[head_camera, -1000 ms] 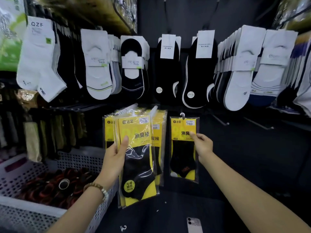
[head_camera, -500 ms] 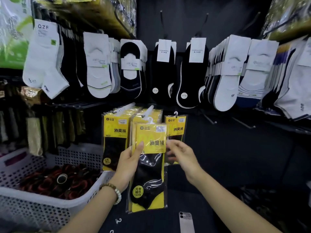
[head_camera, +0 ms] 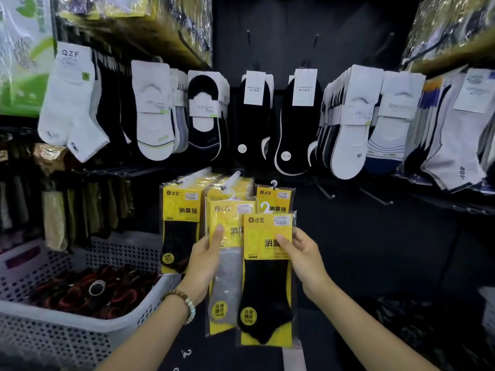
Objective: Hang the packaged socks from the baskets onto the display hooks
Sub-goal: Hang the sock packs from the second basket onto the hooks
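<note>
- Nearest to us, the right hand [head_camera: 304, 259] grips the black pack [head_camera: 266, 290] by its right edge; the thumb lies across the yellow card on the front and the fingers curl round behind; the pack hangs upright from that grip, its lower end free.
- Just left of it, the left hand [head_camera: 205, 263] holds the grey pack [head_camera: 227, 274]; the thumb presses on the front near the card's left edge and the fingers are hidden behind; we cannot tell whether more packs lie behind it in this hand.
- The black pack sits in front of the grey pack and overlaps its right side; both lie between the two hands, each hand on an outer edge.
- A bead bracelet [head_camera: 186, 305] circles the left wrist.
- Low on the left stands the basket [head_camera: 80, 341], white and perforated; in it lie dark red-and-black goods, too blurred for us to name.
- Behind the hands, the hung packs [head_camera: 180, 223], in the same yellow, crowd two white pegs [head_camera: 197, 174]; a lone pack [head_camera: 274, 195] hangs by its hook just right of them, its lower part hidden by the black pack.
- Further right, thin metal hooks [head_camera: 325, 192] jut from the dark wall.
- Farthest from us, the upper socks [head_camera: 155, 116], white ones and black ones in paper bands, hang in a row across the wall above the yellow packs.
</note>
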Demonstrator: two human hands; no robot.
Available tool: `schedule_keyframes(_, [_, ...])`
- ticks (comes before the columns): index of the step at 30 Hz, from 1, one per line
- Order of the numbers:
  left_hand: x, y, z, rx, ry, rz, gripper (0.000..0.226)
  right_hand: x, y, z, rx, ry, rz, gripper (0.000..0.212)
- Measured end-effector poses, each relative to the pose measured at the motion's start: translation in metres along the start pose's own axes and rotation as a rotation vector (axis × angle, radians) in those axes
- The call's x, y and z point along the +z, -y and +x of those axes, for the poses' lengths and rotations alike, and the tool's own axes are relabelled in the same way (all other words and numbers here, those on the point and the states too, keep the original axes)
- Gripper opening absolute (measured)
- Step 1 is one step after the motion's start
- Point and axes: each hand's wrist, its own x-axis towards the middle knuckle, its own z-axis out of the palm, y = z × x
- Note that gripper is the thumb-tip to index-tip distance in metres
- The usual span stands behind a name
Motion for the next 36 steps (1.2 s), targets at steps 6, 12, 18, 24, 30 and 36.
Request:
schedule_keyframes(6, [-0.001, -0.001, -0.002, 0.016, 0.032, -0.051, 0.035, 0.005, -0.008, -0.002, 0.010, 0.098, -0.059, 0.019])
schedule_keyframes(12, [-0.011, 0.000, -0.001, 0.035, 0.016, -0.004, 0.041, -0.003, 0.031, 0.018, -0.161, 0.170, -0.349, 0.019])
schedule_keyframes(18, [-0.011, 0.001, -0.004, 0.027, 0.073, -0.020, 0.049, 0.003, 0.046, 0.027, -0.181, 0.306, -0.530, 0.005])
schedule_keyframes(24, [-0.013, 0.001, -0.005, 0.022, 0.115, -0.068, 0.045, 0.008, 0.038, 0.024, 0.012, 0.215, -0.287, 0.008])
schedule_keyframes(30, [-0.013, 0.000, -0.001, 0.053, 0.067, -0.061, 0.039, 0.005, 0.041, 0.022, -0.016, 0.186, -0.305, 0.007])
schedule_keyframes(36, [0.000, -0.003, 0.007, 0.041, 0.028, -0.084, 0.034, -0.001, 0.025, 0.020, 0.114, 0.173, -0.139, 0.025])
